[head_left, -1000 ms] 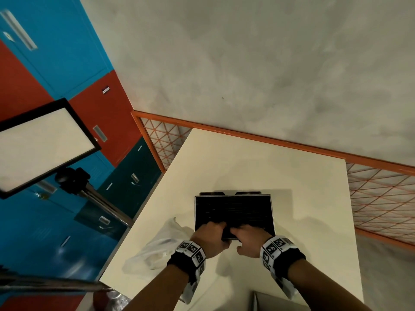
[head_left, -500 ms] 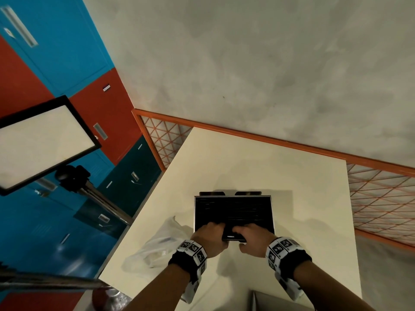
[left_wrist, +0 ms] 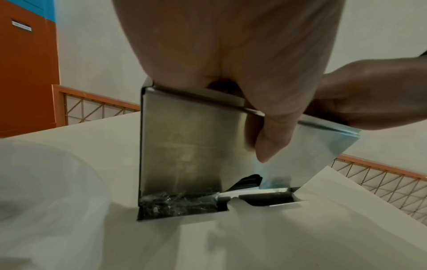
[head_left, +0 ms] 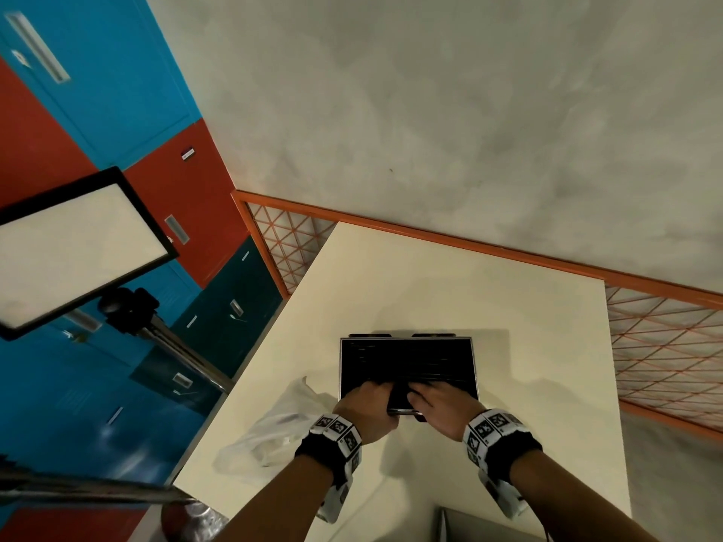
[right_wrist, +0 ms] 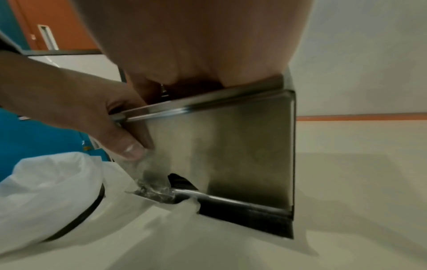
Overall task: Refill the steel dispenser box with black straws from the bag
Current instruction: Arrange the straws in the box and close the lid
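The steel dispenser box stands open-topped on the cream table, filled with black straws. My left hand grips the near rim, with the thumb down the front wall and the fingers hidden inside. My right hand curls over the same rim beside it, fingers on the straws. Straws show in the bottom slot. The clear plastic bag lies left of the box.
A lit panel on a tripod stands left of the table. An orange mesh railing runs behind and to the right. A grey edge shows at the table's near side. Blue and red lockers line the left.
Both hands stay at the near rim of the box. The right wrist has drifted slightly to the right; the box and bag have not moved.
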Demonstrator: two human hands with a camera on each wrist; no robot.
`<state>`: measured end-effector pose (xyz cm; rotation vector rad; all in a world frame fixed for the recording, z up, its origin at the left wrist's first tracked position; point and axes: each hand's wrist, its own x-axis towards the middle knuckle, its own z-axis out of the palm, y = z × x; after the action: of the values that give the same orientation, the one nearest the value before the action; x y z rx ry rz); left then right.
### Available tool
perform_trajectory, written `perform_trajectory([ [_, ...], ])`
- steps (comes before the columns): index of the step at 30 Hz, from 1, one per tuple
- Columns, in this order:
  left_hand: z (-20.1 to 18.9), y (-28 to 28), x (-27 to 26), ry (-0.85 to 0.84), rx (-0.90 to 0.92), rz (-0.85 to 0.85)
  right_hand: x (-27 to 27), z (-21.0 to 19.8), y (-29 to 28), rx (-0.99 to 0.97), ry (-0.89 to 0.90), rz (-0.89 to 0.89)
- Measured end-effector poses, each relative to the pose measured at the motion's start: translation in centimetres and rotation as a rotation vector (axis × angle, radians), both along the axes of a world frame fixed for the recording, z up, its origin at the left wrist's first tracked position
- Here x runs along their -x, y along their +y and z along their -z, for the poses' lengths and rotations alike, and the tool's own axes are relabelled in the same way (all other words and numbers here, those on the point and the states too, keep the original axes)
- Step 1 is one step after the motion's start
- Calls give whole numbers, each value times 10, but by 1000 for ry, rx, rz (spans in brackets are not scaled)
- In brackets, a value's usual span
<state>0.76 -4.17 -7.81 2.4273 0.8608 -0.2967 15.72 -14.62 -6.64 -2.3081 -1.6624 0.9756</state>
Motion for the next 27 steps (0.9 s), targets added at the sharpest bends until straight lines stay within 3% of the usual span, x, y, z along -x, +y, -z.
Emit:
perform_trajectory([
  [10,9,-3,5,3,16,13,3,10,18,295,-1,56],
  [19,19,-3,5,30,-11,11,2,-2,16,263,18,-20],
  [27,15,5,-6,200,-33,110,-9,-22,20,228,6,-124],
])
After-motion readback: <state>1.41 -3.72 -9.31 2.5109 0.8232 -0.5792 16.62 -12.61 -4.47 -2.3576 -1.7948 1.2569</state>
